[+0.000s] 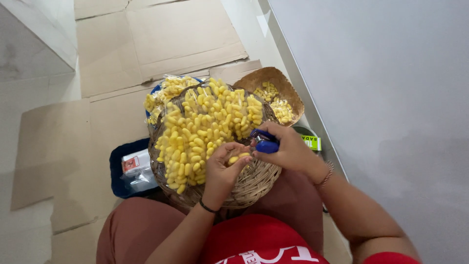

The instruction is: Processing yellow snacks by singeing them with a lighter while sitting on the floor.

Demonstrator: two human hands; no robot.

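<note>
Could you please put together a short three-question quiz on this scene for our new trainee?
1. True or false: the right hand holds a blue stapler.
2. What does the left hand pinch? A) a spoon B) a small clear packet of yellow snacks C) a cup
3. Fill in: the big pile of snack packets lies in a woven ____ on the person's lap.

Key: 1 true. 2 B. 3 basket. A second, shallower woven tray holding a few packets sits behind it on the cardboard.
</note>
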